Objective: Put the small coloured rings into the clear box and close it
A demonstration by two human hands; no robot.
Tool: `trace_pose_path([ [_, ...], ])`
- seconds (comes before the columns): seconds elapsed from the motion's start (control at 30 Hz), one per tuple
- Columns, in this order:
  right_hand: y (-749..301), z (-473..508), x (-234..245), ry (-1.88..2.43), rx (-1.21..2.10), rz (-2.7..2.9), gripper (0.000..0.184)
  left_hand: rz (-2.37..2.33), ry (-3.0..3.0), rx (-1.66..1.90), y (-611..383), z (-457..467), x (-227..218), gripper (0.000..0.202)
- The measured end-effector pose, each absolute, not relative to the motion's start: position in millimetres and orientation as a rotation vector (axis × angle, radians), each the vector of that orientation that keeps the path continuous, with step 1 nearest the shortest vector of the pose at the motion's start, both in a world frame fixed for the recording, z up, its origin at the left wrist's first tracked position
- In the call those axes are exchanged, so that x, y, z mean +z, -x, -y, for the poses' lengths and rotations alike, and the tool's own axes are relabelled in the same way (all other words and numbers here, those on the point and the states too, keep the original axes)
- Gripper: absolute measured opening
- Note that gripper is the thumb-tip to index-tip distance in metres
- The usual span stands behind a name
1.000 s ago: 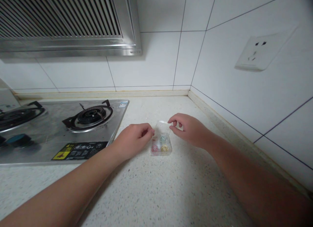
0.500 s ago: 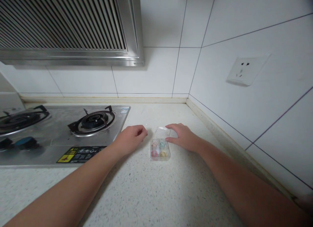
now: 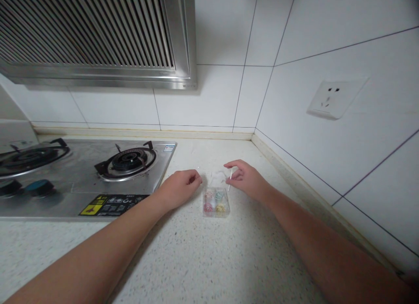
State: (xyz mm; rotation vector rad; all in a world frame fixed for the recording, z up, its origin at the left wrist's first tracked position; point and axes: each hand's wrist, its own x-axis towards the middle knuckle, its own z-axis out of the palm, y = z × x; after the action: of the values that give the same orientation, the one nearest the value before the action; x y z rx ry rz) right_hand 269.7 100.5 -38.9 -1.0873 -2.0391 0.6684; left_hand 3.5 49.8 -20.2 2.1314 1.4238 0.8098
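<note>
A small clear plastic box (image 3: 216,213) lies on the counter between my hands, its transparent lid (image 3: 218,177) folded back on the far side. Its compartments hold small pink, teal and yellow pieces, too blurred to name. My left hand (image 3: 183,186) rests on the counter left of the box, fingers curled together; whatever may be inside them is hidden. My right hand (image 3: 244,177) is just right of the lid. A thin white strip (image 3: 229,187) stands nearly upright at its thumb and curled fingers, while the index finger is held apart above.
A steel gas stove (image 3: 81,177) with black burners stands to the left, beneath a range hood (image 3: 98,77). The tiled wall (image 3: 288,103) on the right carries a socket (image 3: 337,98). Speckled counter (image 3: 209,260) runs along the front.
My right hand has shifted slightly right of the lid, and the thin white strip now shows at its fingers. My left hand stays curled beside the box. The view has tilted a little.
</note>
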Motion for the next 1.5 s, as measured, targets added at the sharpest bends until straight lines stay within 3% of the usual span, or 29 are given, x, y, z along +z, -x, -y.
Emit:
trace_pose_path([
  [0.17, -266.6, -98.6, -31.6, 1.097, 0.667, 1.841, 0.032, -1.322, -1.939, 0.898, -9.4, -51.1, -22.0, 0.029],
  [0.4, -252.4, -79.8, -18.7, 0.907, 0.462, 1.731, 0.026, -1.099, -1.484, 0.981, -17.5, -42.2, -8.3, 0.048],
  [0.53, -246.0, -62.5, -7.4, 0.722, 0.222, 1.947, 0.005, -0.978, -1.536, 0.939, -17.4, -36.9, -5.2, 0.067],
  [0.67, -245.2, -54.3, 0.9, 0.543, -0.035, 2.021, 0.015, -0.939, -1.542, 0.992, -18.9, -37.1, -7.1, 0.089],
  [1.0, -250.3, -47.8, 4.6, 0.6, -0.066, 2.064, 0.016, -0.802, -1.609, 1.165, -16.7, -36.5, -7.4, 0.066],
  [1.23, -256.1, -53.4, -2.1, 0.534, 0.278, 2.084, 0.06, -0.787, -1.709, 1.204, -10.2, -35.0, -5.4, 0.069],
  [1.5, -259.6, -54.7, -2.6, 0.526, 0.377, 2.127, 0.06, -0.786, -1.705, 1.177, -9.2, -35.0, -3.2, 0.069],
])
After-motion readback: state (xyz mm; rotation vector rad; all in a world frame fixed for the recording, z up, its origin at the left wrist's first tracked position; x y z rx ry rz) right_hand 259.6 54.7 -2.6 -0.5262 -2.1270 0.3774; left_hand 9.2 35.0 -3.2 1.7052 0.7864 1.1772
